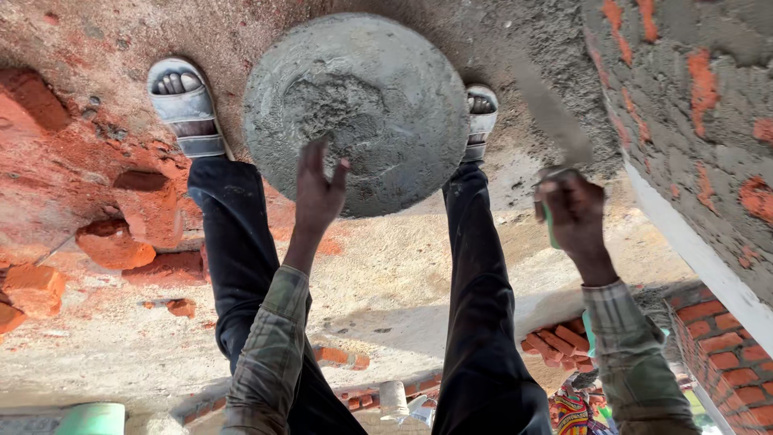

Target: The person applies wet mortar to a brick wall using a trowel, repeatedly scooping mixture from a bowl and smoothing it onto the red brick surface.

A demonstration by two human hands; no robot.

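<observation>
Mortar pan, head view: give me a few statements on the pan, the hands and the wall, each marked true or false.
1. The round mortar pan holds grey mortar. True.
2. The left hand touches the pan's near rim with fingers spread. True.
3. The right hand is empty. False: it grips a trowel by its green handle.
4. The brick wall at the right is bare of mortar. False: grey mortar covers much of it.
5. The person wears boots. False: open sandals.
</observation>
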